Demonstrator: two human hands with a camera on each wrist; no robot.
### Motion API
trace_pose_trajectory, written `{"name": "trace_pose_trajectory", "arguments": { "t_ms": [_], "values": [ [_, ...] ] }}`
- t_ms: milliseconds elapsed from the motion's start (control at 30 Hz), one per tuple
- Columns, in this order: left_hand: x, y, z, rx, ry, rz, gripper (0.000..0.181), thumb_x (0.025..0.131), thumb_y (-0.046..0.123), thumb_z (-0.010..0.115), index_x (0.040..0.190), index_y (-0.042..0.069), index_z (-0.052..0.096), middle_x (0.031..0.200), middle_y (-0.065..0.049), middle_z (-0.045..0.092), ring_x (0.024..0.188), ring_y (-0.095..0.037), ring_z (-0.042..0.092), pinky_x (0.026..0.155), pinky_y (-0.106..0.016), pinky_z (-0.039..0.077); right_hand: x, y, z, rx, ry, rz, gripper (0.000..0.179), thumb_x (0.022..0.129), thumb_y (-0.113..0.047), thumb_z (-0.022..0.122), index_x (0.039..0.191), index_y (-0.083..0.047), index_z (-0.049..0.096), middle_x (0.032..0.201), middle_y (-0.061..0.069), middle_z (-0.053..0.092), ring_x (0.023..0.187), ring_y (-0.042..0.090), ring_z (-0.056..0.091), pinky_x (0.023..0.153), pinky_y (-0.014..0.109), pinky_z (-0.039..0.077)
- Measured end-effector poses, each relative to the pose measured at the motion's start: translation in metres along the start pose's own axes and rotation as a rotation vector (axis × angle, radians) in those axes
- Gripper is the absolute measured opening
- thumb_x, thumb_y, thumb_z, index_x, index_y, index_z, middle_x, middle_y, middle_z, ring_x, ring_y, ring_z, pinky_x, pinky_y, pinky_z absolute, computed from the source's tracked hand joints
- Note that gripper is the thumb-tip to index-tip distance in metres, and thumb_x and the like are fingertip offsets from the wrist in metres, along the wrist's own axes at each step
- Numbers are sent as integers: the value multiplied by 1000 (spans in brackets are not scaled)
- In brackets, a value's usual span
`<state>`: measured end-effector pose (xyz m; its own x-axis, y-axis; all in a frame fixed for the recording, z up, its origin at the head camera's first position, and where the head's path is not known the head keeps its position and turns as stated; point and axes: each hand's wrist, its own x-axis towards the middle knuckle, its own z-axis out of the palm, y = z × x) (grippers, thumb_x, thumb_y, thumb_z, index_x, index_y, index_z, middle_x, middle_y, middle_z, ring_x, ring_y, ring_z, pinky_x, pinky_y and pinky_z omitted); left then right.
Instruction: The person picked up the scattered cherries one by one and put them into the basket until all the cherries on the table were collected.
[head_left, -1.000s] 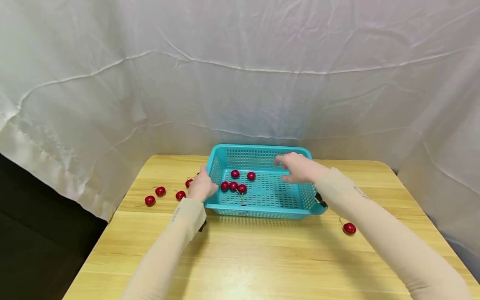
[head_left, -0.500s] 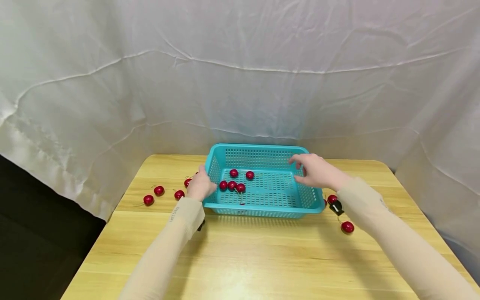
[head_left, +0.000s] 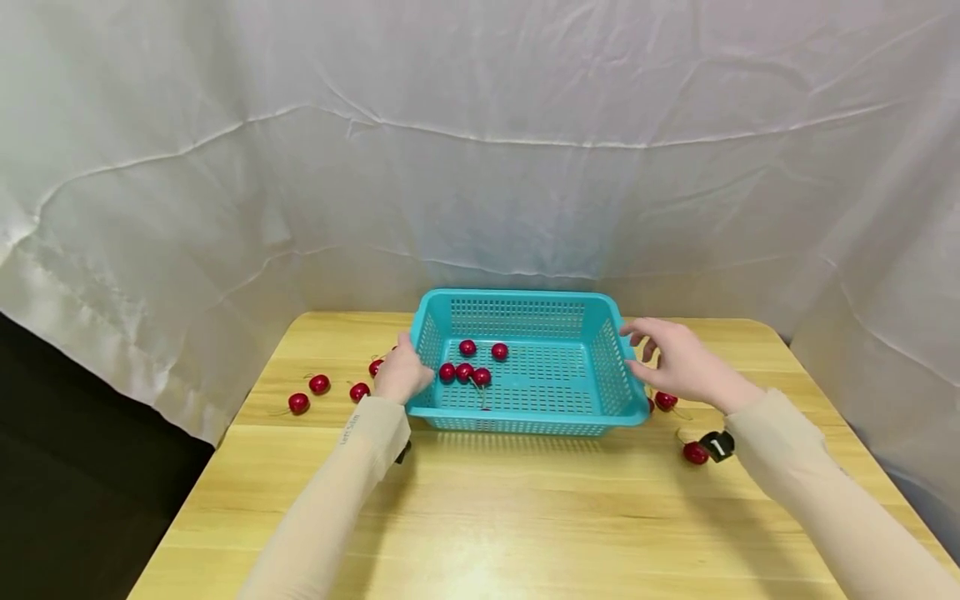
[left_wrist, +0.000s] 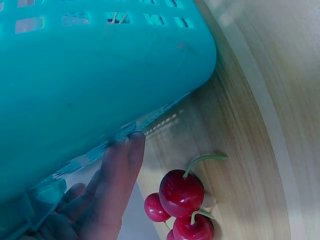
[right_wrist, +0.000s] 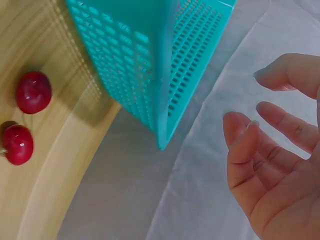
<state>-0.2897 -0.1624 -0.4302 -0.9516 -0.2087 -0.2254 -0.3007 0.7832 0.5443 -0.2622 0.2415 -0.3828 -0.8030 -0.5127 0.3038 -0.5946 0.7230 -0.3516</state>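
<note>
A pale yellow, wood-grained surface (head_left: 525, 517) with rounded far corners catches a bright sheen toward its near side. Behind it and along both flanks hangs a whitish cloth (head_left: 480, 183), wrinkled, with a long crease running across its middle and a fainter one lower down. At the lower left, under the cloth's slanting hem, lies a black area (head_left: 67, 483), its material unclear.
</note>
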Motion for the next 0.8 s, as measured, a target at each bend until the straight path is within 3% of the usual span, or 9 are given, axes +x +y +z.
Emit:
{"name": "trace_pose_trajectory", "arguments": {
  "t_ms": [367,633,800],
  "values": [
    [-1,0,0,-4,8,0,81,86,13,70,152,9,21,142,-24,53,120,-42,58,101,-61,51,-35,10,-1,0,109,-1,39,81,1,73,119,-1,62,100,14,68,78,19,65,56,22,52],
    [-1,0,0,-3,-1,-12,83,87,12,70,153,9,20,142,-25,52,120,-42,58,101,-62,51,-61,25,1,0,69,71,41,82,-2,75,120,0,62,103,16,68,80,22,65,58,24,53],
    [-1,0,0,-4,0,-14,84,86,12,71,153,9,20,142,-25,52,120,-42,58,101,-62,51,-74,39,4,-32,85,69,47,79,-3,78,122,-1,60,105,15,67,82,23,64,57,22,53]
  ]
}}
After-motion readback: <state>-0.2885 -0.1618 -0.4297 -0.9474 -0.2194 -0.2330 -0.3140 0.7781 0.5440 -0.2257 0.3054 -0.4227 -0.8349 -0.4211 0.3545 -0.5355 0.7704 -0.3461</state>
